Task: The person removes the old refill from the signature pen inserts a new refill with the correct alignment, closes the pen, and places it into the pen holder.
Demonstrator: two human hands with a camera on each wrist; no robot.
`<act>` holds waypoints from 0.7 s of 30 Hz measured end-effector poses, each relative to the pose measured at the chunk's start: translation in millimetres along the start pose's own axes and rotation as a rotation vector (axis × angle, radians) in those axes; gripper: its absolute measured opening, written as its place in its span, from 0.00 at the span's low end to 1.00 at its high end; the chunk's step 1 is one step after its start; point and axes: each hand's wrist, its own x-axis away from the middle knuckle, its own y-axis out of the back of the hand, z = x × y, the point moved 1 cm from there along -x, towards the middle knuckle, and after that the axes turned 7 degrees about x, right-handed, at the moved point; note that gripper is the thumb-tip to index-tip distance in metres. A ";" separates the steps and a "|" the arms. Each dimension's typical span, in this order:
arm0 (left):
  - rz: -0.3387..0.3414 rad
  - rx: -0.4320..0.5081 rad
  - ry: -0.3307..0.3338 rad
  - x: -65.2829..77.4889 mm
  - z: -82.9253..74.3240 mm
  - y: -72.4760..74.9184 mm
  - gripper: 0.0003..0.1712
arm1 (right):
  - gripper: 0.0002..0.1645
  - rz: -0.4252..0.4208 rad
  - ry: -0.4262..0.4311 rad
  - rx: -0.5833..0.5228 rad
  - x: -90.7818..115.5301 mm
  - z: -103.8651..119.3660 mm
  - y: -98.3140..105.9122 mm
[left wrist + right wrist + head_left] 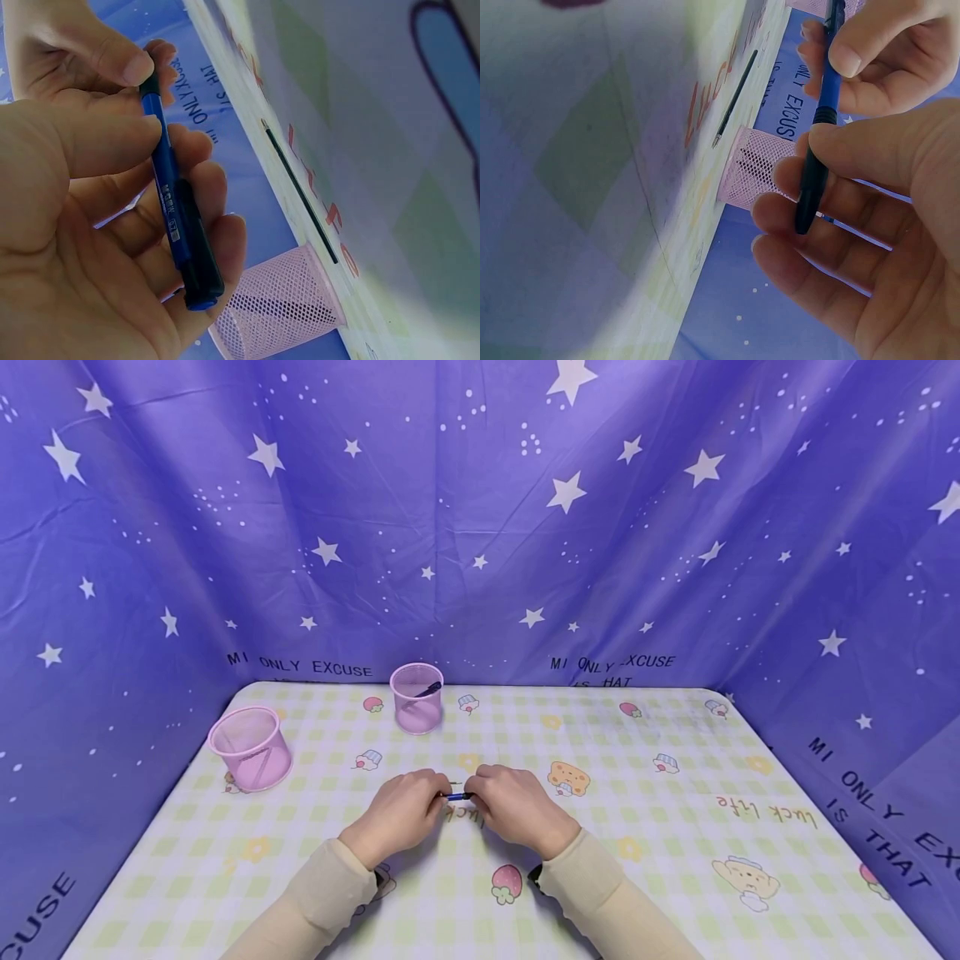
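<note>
A ballpoint pen with a blue barrel (166, 172) and a black front section (811, 187) spans both hands above the table. My left hand (397, 810) pinches the blue barrel near the clip end, thumb on one side and fingers curled behind. The right hand (521, 810) pinches the black front section between thumb and fingers. Below the hands, a thin dark pen refill (301, 193) with a metal tip lies on the tablecloth; from the right wrist it shows beside the red lettering. In the head view the fingers hide most of the pen.
A pink mesh cup (417, 717) at the back of the table holds a dark pen. Another pink mesh cup (255, 772) stands at the left, with a thin dark stick inside. The checked tablecloth (570, 902) covers the table; a purple star curtain (480, 527) hangs behind and beside it.
</note>
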 end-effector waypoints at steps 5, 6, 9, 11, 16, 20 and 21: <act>-0.021 0.014 -0.009 -0.2 0.5 1.2 0.06 | 0.05 0.004 -0.003 -0.002 -0.3 0.2 0.0; -0.022 0.016 -0.008 -0.2 0.4 1.5 0.06 | 0.05 0.004 -0.002 -0.002 -0.2 0.3 0.1; -0.027 0.018 -0.008 -0.1 0.2 2.0 0.07 | 0.05 0.004 -0.001 -0.004 -0.4 0.5 0.5; -0.029 0.017 -0.007 0.0 0.3 2.0 0.08 | 0.05 0.003 0.002 -0.007 -0.3 0.7 1.0; -0.029 0.020 0.005 -0.3 0.5 1.8 0.10 | 0.04 -0.003 0.007 -0.004 0.0 0.7 1.2; -0.037 0.019 0.007 -0.7 0.8 1.6 0.12 | 0.05 0.000 0.007 -0.003 0.1 0.8 1.2; -0.040 0.017 0.008 -0.7 1.0 1.5 0.12 | 0.05 0.002 0.007 -0.003 0.0 0.9 1.3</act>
